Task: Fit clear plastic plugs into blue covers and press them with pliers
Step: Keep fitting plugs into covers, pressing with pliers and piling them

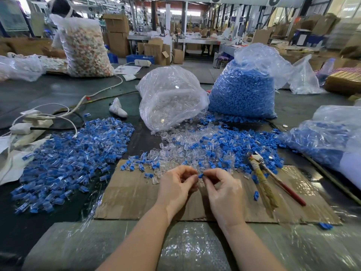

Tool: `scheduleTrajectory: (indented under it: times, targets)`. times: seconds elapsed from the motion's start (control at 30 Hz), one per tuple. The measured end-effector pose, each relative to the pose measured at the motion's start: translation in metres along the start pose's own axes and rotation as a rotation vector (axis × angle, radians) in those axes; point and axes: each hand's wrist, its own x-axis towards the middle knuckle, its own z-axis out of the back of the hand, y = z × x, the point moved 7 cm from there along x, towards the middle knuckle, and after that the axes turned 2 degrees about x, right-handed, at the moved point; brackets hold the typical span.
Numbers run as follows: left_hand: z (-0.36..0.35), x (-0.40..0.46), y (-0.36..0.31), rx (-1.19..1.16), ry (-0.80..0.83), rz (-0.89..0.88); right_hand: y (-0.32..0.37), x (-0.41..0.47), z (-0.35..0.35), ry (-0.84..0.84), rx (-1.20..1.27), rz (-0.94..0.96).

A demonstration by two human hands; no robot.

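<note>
Fitting step: right hand (222,189) pinches a blue cover (200,175) at the fingertips, left hand (176,185) pinched against it, prob w/ a clear plug, too small to tell. Held above the cardboard sheet (134,194). Next, likely: seat the plug square, then grab the pliers (262,179) lying to the right.

A small blue cover (200,175) sits pinched between the fingertips of both hands above the cardboard. Loose clear plugs (175,147) and blue covers (240,145) lie heaped just beyond. The pliers (263,178) lie on the cardboard to the right, handles toward the person.
</note>
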Motion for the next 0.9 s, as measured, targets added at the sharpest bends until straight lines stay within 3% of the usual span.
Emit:
scheduleTrajectory:
  times: [0.2, 0.53, 0.9]
  targets:
    - [-0.0026, -0.001, -0.0005, -0.019, 0.039, -0.006, -0.0006, -0.0003, -0.006, 0.049, -0.111, 0.011]
    - [-0.0011, 0.0007, 0.0006, -0.042, 0.046, -0.002, 0.0011, -0.0002, -0.0101, 0.124, -0.047, 0.041]
    - [0.001, 0.0004, 0.0009, -0.02, 0.024, -0.009, 0.0038, -0.0019, -0.0056, 0.052, -0.168, 0.072]
